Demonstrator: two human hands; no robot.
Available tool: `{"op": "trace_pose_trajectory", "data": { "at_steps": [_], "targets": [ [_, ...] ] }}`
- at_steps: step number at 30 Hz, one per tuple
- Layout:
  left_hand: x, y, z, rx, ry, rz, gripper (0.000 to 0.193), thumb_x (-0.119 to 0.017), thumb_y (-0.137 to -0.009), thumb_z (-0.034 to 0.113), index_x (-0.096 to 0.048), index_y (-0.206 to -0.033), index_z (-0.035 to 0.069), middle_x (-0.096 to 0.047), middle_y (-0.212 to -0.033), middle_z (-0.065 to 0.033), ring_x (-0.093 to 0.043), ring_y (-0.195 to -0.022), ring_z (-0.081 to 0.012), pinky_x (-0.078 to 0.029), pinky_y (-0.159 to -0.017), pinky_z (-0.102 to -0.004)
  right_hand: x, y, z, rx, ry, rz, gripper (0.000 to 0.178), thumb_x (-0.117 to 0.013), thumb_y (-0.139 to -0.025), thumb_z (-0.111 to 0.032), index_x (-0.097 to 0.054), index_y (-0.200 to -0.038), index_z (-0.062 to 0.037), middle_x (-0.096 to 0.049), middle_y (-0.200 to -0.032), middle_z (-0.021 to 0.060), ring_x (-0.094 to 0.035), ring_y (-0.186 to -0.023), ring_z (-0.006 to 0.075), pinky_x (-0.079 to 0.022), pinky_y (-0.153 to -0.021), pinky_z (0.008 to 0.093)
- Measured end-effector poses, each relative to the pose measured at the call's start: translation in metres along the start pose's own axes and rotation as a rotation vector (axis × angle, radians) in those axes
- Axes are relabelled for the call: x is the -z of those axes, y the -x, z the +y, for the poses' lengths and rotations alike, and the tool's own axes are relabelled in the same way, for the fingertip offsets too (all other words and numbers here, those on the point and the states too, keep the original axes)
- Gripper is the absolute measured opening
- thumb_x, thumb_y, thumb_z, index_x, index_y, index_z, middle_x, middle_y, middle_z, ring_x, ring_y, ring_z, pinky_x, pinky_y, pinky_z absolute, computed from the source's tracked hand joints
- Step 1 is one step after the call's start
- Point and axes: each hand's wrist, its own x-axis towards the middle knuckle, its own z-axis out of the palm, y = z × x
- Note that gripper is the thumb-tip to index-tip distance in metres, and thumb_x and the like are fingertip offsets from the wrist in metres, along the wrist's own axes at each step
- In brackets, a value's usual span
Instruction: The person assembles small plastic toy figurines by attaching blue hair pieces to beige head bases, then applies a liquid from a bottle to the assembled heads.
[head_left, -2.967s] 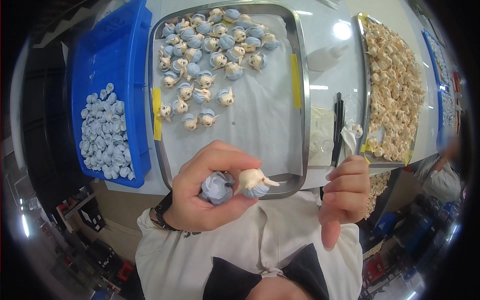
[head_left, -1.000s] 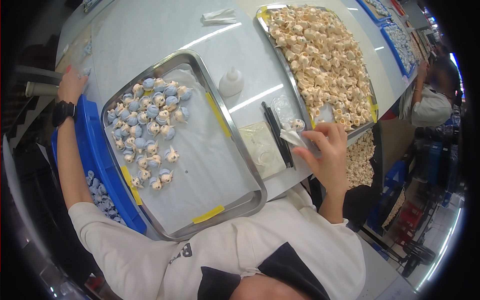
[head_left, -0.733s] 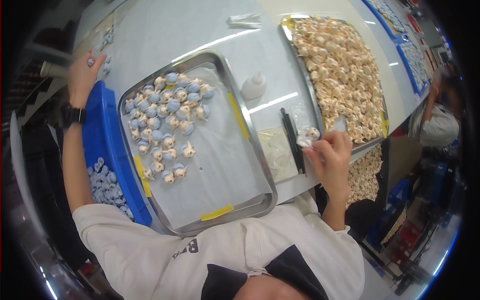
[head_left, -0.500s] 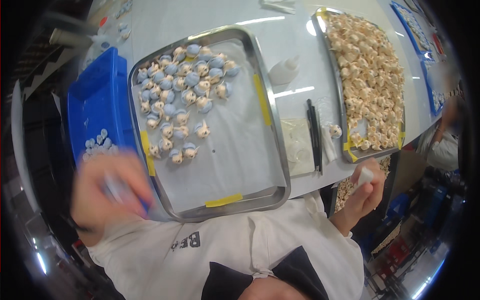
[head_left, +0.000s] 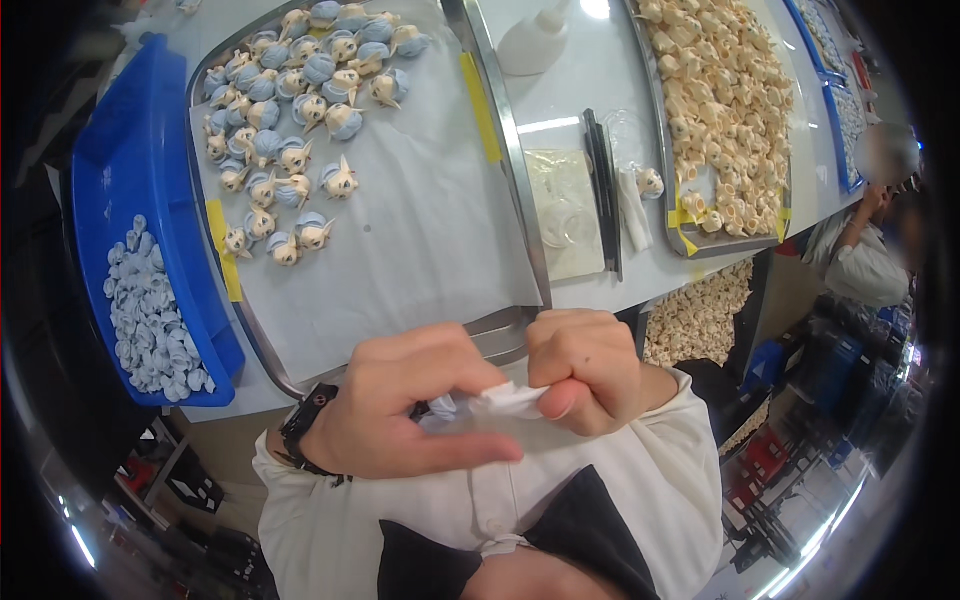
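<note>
In front of my chest my two hands meet at a crumpled white cloth. My right hand is closed on it, with thumb and fingers pinching one end. My left hand is curled at the other end, its thumb stretched below the cloth. Inside its fingers shows a small pale blue piece, mostly hidden. Beyond the hands, a metal tray lined with white sheet holds several small cream doll heads with blue hair, grouped toward its far left.
At left, a blue bin holds pale blue pieces. A second tray at right is heaped with cream head parts. Between the trays are a white bottle, dark sticks and a single head. A person is at far right.
My left hand has come from beside the blue bin to the middle, and my right hand has moved left to meet it. The view has shifted, showing more of the bin's pieces.
</note>
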Motion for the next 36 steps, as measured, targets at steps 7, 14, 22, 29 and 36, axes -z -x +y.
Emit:
{"op": "trace_pose_trajectory", "data": {
  "at_steps": [7, 14, 22, 29, 36],
  "targets": [
    [-0.001, 0.002, -0.009, -0.029, 0.119, 0.036, 0.011, -0.067, -0.075, 0.007, -0.060, -0.080, 0.000, -0.056, -0.072, -0.0072, -0.053, -0.060, -0.0157, -0.039, -0.053, -0.0250, -0.008, 0.004, 0.004, -0.095, -0.228, 0.093, 0.032, -0.064, -0.082, -0.030, -0.054, -0.073, -0.0009, -0.050, -0.062, 0.0067, -0.048, -0.052, 0.0221, -0.036, -0.045, 0.0305],
    [-0.001, 0.005, -0.009, 0.000, 0.144, 0.069, 0.013, -0.069, -0.075, 0.008, -0.060, -0.080, -0.001, -0.056, -0.073, -0.0080, -0.052, -0.060, -0.0155, -0.039, -0.053, -0.0245, -0.002, 0.001, 0.006, -0.055, -0.093, -0.004, 0.034, -0.068, -0.078, -0.029, -0.051, -0.065, -0.0030, -0.047, -0.058, 0.0054, -0.044, -0.049, 0.0217, -0.032, -0.043, 0.0316],
    [-0.002, 0.008, -0.011, -0.088, 0.101, 0.142, 0.019, -0.073, -0.069, 0.005, -0.067, -0.086, 0.000, -0.056, -0.074, -0.0065, -0.053, -0.061, -0.0141, -0.041, -0.052, -0.0234, 0.000, -0.002, 0.010, 0.216, 0.130, -0.067, 0.046, -0.063, -0.074, -0.049, -0.050, -0.066, -0.0054, -0.046, -0.060, 0.0036, -0.042, -0.048, 0.0215, -0.030, -0.041, 0.0319],
    [-0.003, 0.010, -0.007, -0.193, 0.001, 0.099, 0.021, -0.073, -0.063, -0.001, -0.068, -0.084, 0.001, -0.055, -0.073, -0.0059, -0.053, -0.060, -0.0134, -0.039, -0.053, -0.0225, -0.004, -0.002, 0.011, 0.144, 0.066, -0.041, 0.048, -0.064, -0.072, -0.051, -0.054, -0.072, -0.0044, -0.049, -0.063, 0.0039, -0.042, -0.049, 0.0218, -0.031, -0.043, 0.0311],
    [-0.006, 0.008, -0.006, -0.149, -0.004, 0.107, 0.021, -0.071, -0.066, 0.005, -0.068, -0.086, 0.001, -0.056, -0.073, -0.0065, -0.053, -0.060, -0.0131, -0.039, -0.053, -0.0233, -0.007, -0.002, 0.010, 0.153, 0.068, 0.030, 0.034, -0.075, -0.069, -0.029, -0.051, -0.065, -0.0058, -0.046, -0.058, 0.0026, -0.041, -0.049, 0.0205, -0.028, -0.043, 0.0308]
  ]
}}
